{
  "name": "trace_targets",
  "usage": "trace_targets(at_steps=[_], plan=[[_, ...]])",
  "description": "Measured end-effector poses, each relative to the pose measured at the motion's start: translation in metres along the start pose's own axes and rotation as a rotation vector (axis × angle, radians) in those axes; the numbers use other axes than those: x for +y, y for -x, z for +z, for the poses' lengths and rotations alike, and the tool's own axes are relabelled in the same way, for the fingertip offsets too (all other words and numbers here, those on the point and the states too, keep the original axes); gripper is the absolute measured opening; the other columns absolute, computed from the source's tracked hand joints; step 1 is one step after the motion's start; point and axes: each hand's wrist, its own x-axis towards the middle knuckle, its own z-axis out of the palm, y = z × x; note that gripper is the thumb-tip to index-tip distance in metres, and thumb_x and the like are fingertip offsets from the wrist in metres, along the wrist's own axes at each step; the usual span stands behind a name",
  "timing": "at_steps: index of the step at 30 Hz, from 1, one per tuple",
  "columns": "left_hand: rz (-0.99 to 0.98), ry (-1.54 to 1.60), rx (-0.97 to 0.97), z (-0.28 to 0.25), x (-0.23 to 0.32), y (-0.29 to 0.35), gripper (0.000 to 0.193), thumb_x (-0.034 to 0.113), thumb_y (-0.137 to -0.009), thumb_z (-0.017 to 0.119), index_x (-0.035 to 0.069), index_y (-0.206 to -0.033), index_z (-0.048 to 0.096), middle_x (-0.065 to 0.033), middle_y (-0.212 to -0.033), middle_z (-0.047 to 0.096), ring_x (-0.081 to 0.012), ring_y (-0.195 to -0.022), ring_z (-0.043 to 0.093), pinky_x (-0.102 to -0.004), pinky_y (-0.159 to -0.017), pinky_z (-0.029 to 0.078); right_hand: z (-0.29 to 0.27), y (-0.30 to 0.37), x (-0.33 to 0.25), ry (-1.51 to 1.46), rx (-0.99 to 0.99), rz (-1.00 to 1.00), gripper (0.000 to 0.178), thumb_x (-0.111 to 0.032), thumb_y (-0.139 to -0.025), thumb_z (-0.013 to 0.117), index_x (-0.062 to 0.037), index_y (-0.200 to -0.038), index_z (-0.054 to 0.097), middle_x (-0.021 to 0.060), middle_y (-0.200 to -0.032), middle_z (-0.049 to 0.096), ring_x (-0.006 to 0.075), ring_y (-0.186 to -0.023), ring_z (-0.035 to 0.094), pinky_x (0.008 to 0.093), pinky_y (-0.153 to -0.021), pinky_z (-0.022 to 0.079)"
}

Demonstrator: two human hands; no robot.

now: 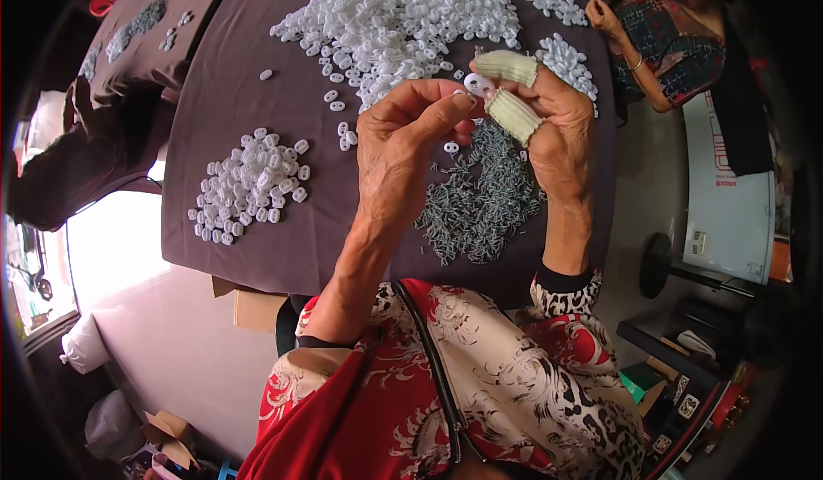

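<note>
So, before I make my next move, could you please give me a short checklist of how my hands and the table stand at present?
1. White two-hole piece secure in the right hand: ok, held at the covered fingertips.
2. Pale ribbed finger covers in place: ok, on the right thumb and one finger.
3. Left hand gripping a part: cannot tell; anything between its fingertips is too small to make out.
4. Small grey springs near: ok, heaped between the forearms.
5. Spring heap clear of white pieces: not ok; a loose white piece shows at its upper left edge.
6. Left white pile apart from the big white heap: ok, separated by brown tablecloth.
</note>
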Motion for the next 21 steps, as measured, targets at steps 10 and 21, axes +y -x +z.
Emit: trace_targets(at_steps=[10, 21], plan=[[-0.030, 0.020, -0.004, 0.002, 0.003, 0.002, 0.013, 0.008, -0.077, 0.061, -0.003, -0.083, 0.059, -0.0067, -0.074, 0.061, -0.0086, -0.061, 0.052, -0.0211, -0.060, 0.043, -0.002, -0.001, -0.005, 0.057, 0.022, 0.039, 0.028, 0.001, -0.077, 0.050, 0.0040, -0.104, 0.056, 0.0116, -0.095, 0.062, 0.0138, -0.084, 0.059, 0.0257, -0.079, 0.045], [0.095, -0.090, 0.028, 0.001, 0.002, 0.003, 0.012, 0.002, -0.080, 0.057, -0.005, -0.089, 0.059, -0.0122, -0.085, 0.062, -0.0155, -0.074, 0.059, -0.0274, -0.070, 0.049, -0.004, 0.002, -0.001, 0.497, 0.060, -0.248, 0.038, 0.008, -0.064, 0.047, -0.0015, -0.099, 0.059, 0.0137, -0.083, 0.064, 0.0208, -0.076, 0.063, 0.0279, -0.066, 0.049]])
